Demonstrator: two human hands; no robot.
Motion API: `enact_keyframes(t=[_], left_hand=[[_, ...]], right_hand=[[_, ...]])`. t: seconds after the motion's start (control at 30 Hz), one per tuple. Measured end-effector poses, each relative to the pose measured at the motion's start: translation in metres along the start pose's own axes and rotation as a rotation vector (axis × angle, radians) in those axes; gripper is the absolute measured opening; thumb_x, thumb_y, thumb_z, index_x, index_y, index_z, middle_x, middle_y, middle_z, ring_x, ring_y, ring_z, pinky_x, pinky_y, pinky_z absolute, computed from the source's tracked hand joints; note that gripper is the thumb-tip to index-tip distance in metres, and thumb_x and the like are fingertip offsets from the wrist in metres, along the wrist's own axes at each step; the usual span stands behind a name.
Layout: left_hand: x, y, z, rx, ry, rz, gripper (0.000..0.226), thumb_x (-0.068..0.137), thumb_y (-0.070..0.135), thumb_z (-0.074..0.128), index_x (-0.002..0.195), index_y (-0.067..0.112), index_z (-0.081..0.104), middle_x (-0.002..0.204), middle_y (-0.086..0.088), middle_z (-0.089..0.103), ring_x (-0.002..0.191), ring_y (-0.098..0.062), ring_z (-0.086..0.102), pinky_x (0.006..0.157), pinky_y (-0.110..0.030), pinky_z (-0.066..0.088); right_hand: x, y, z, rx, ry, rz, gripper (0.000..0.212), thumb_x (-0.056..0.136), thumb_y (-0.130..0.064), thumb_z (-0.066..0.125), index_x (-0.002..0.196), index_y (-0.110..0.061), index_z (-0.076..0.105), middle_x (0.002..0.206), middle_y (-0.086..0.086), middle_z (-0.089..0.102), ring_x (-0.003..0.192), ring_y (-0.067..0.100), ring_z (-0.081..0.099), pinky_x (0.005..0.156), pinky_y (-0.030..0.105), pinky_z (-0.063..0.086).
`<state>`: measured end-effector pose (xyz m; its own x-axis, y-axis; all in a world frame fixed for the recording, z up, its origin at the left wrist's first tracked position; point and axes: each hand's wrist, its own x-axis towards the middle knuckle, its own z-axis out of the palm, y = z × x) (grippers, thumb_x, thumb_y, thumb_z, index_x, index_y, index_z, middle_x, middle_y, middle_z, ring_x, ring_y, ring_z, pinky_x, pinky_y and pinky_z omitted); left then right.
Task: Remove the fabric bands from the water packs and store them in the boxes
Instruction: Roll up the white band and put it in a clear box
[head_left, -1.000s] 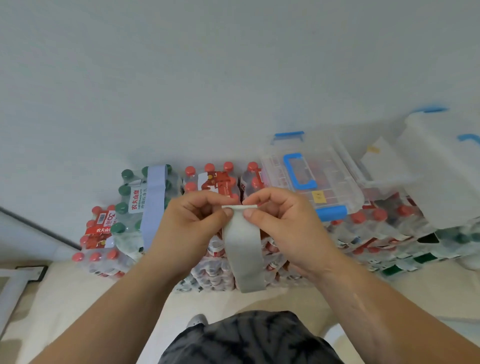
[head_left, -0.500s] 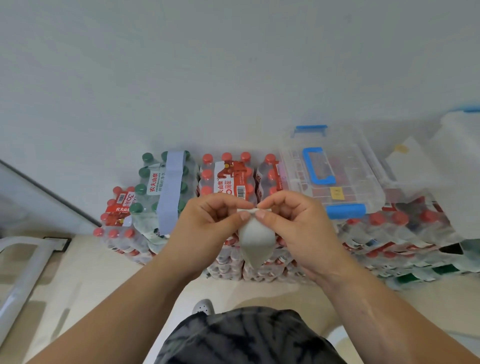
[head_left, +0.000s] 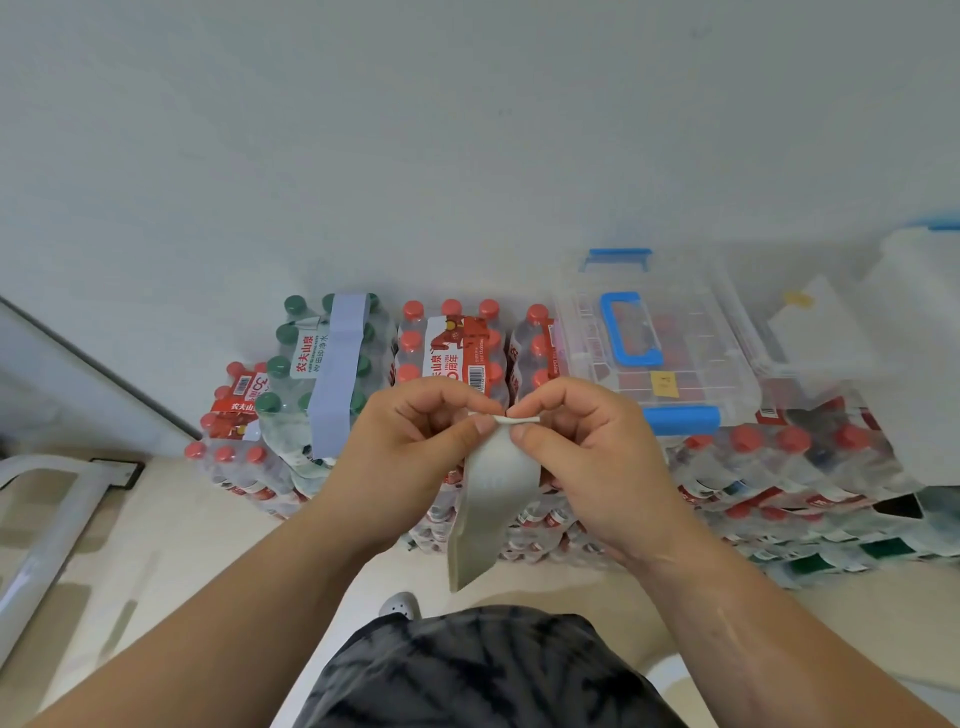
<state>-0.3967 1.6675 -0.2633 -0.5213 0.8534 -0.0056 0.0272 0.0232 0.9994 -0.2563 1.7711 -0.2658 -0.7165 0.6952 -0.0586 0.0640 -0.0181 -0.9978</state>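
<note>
Background: a plain pale grey wall (head_left: 467, 130) fills the upper half of the view. Shrink-wrapped water packs are stacked against its foot on a cream floor (head_left: 156, 545).
Left hand: the left hand (head_left: 410, 441) is curled. Its thumb and forefinger pinch the top edge of a grey fabric band (head_left: 491, 509), and the other fingers are folded toward the palm.
Right hand: the right hand (head_left: 587, 447) is curled the same way. Its thumb and forefinger nip the same top edge, just beside the left fingertips.
Held band: the grey fabric band hangs from the pinch as a flat strip, in the air in front of the packs. Its lower end slants to the left above the dark patterned shorts (head_left: 467, 675).
Band on a pack: a pale blue fabric band (head_left: 340, 364) is wrapped round the green-capped water pack (head_left: 291, 364) at the left of the stack, running over the top and down the front.
Other packs: red-capped water packs (head_left: 452, 348) stand just beside the green-capped one, and more lie lower left and under the boxes.
Boxes: a clear plastic box with blue handle (head_left: 675, 358) sits with its lid on, on top of packs to the right of the hands. A white translucent box (head_left: 909, 312) is cut off by the right edge, and I cannot tell how its lid stands.
Edges: a white tubular frame (head_left: 47, 519) lies at lower left, apart from the packs.
Open room: a strip of floor shows between the stack and the light shoe (head_left: 397, 605).
</note>
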Motion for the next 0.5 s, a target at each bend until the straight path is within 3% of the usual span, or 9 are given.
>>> enact_keyframes(t=[0.07,0.27,0.5], left_hand=[[0.0007,0.0002,-0.0009,0.01,-0.004,0.02,0.009,0.081,0.014,0.071,0.086,0.016,0.078,0.085,-0.026,0.07,0.083,-0.048,0.063,0.074,-0.058,0.056],[0.0034,0.0004,0.0019,0.064,-0.02,-0.007,0.013,0.087,0.003,0.069,0.089,0.012,0.077,0.089,-0.021,0.072,0.089,-0.043,0.066,0.078,-0.061,0.057],[0.0064,-0.0005,0.0086,0.11,-0.006,-0.076,0.009,0.09,0.009,0.068,0.093,0.011,0.076,0.083,-0.011,0.077,0.082,-0.029,0.072,0.072,-0.036,0.062]], right_hand=[[-0.0012,-0.0004,-0.0012,0.008,-0.018,0.004,0.015,0.091,-0.003,0.071,0.087,-0.018,0.073,0.072,0.019,0.068,0.066,0.019,0.063,0.06,0.032,0.055],[0.0012,0.0014,-0.0036,0.049,0.04,0.037,0.017,0.09,-0.004,0.073,0.084,-0.019,0.072,0.068,-0.005,0.072,0.066,0.005,0.067,0.056,0.017,0.051],[0.0004,0.0042,-0.0086,0.007,0.064,0.081,0.007,0.092,-0.016,0.072,0.089,-0.021,0.073,0.078,0.004,0.075,0.07,0.016,0.069,0.062,0.029,0.058]])
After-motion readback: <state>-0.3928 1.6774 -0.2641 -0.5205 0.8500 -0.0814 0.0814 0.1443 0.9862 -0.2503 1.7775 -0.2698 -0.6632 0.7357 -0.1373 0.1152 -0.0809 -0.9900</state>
